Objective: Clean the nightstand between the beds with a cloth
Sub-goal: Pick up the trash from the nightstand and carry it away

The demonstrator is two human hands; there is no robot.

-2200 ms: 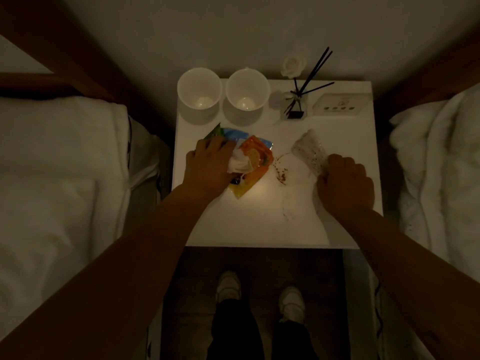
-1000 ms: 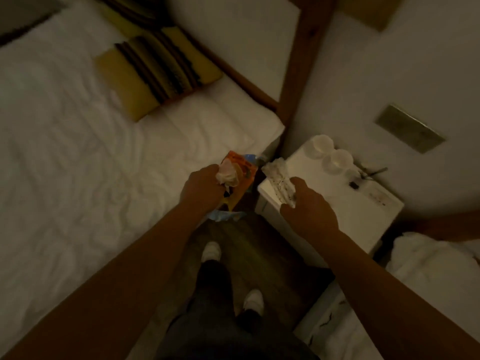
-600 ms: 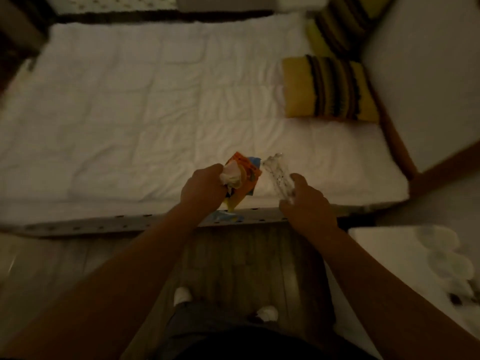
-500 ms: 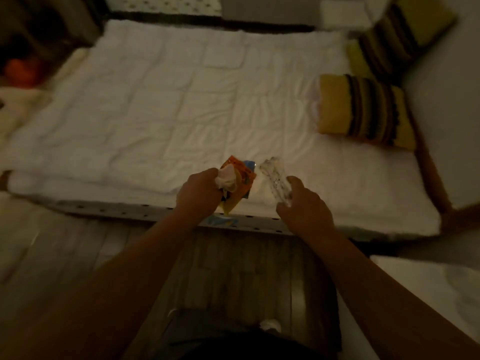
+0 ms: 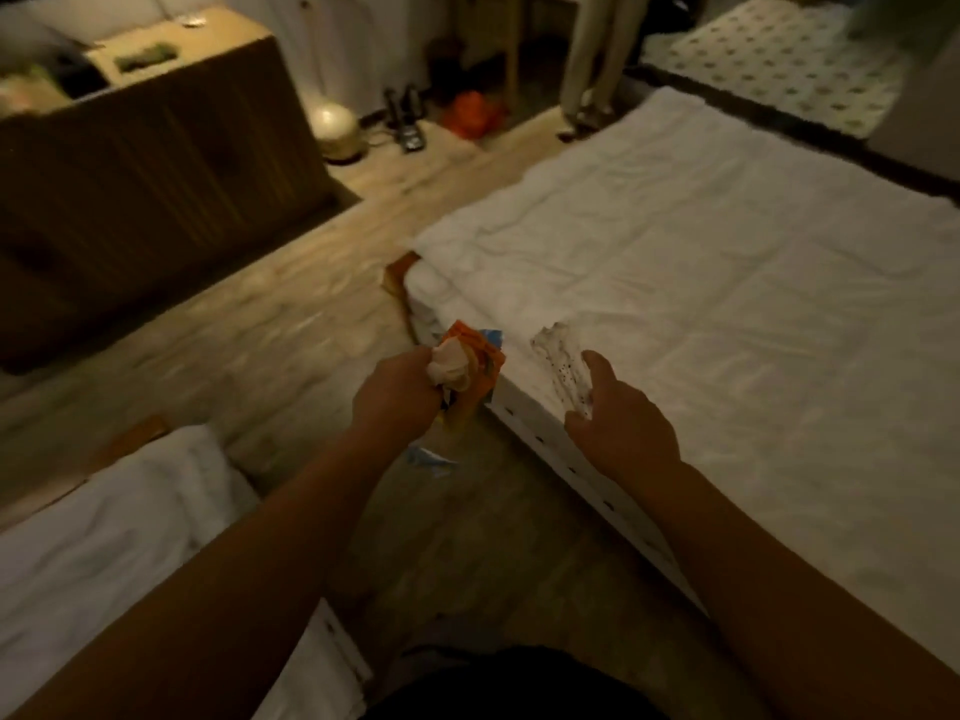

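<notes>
My left hand [image 5: 397, 402] grips an orange and blue snack wrapper [image 5: 480, 358] together with a crumpled white tissue [image 5: 451, 367], held over the wooden floor between the beds. My right hand [image 5: 621, 426] pinches a speckled, dirty white cloth [image 5: 563, 367] between thumb and fingers, with the index finger raised, above the edge of the bed on the right. The nightstand is out of view.
A white bed [image 5: 727, 304] fills the right side and a second white bed [image 5: 104, 537] lies at the lower left. A brown cabinet [image 5: 145, 163] stands at the upper left. A round lamp [image 5: 335, 129], an orange object [image 5: 470, 114] and a person's legs [image 5: 592, 54] are at the far end.
The view has turned away from the nightstand and pillows toward the open room. Both hands kept their hold on the wrapper, tissue and cloth and stayed in front of me.
</notes>
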